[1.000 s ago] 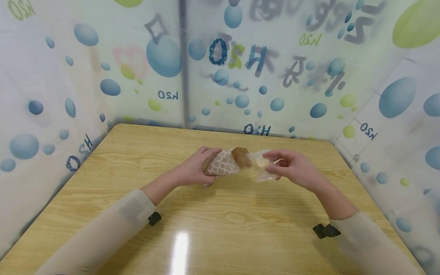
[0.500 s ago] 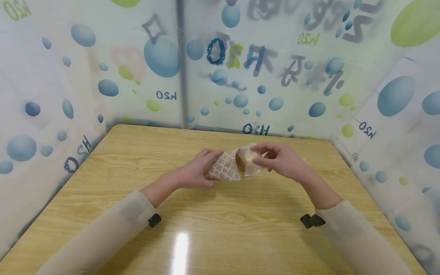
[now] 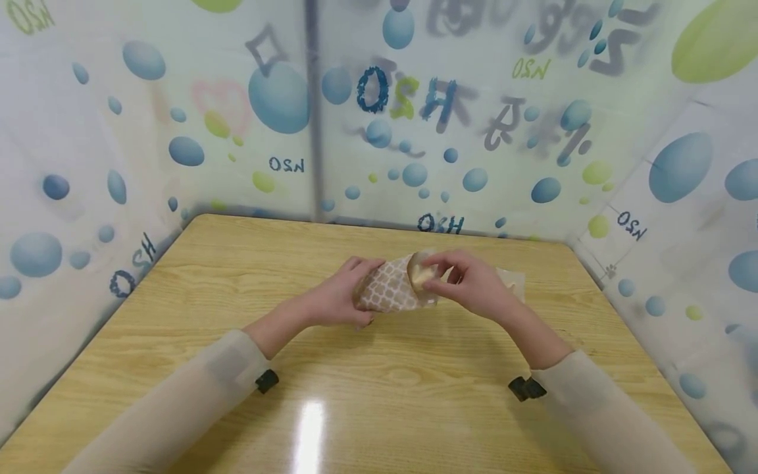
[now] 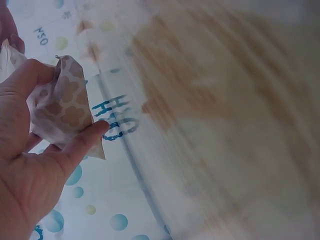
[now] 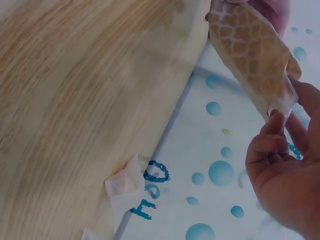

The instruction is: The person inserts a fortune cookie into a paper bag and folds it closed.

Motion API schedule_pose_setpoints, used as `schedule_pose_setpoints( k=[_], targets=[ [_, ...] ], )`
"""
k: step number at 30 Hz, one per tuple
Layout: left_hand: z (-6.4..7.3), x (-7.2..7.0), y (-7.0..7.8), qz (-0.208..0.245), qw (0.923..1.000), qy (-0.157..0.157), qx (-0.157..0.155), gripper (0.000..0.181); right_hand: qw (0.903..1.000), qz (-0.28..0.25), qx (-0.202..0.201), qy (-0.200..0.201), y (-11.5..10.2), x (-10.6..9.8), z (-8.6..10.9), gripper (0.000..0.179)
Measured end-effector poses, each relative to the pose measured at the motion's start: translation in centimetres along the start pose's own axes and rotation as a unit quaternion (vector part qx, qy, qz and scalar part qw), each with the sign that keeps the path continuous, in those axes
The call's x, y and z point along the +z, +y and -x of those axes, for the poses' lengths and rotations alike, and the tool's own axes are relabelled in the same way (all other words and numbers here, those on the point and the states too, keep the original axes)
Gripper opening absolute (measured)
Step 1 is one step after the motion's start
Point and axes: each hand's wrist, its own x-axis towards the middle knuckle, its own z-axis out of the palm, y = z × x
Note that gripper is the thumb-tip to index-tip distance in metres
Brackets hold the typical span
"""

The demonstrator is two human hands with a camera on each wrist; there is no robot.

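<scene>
Patterned paper bag [image 3: 387, 288] is hanging above the table [image 3: 379, 395] in my left hand [image 3: 339, 295], whose fingers and thumb are gripping its left end, while my right hand [image 3: 474, 283] is pinching a pale wrapped piece [image 3: 420, 275] at the open mouth. Probably light and easily creased, it is asking for a gentle hold well back from that mouth. Both sleeved forearms [image 3: 189, 395] are angling inward toward it.

Two curled hands [image 3: 339, 294] [image 3: 474, 284], close together
</scene>
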Motion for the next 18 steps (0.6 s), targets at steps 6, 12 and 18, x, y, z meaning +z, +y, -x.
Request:
schedule_pose_setpoints(
  k=[6, 12, 18],
  targets=[
    [0.2, -0.1, -0.1, 0.007, 1.0000, 0.000, -0.005, 0.107, 0.9998, -0.017, -0.006, 0.012, 0.5, -0.2, 0.5, 0.043],
    [0.2, -0.2, 0.0, 0.007, 0.9999, 0.004, -0.009, 0.106, 0.9999, -0.009, -0.007, 0.012, 1.6, -0.6, 0.6, 0.039],
    [0.2, -0.1, 0.1, 0.009, 0.9999, 0.002, -0.011, 0.105, 1.0000, -0.003, -0.004, 0.002, 1.6, -0.1, 0.4, 0.036]
  ],
)
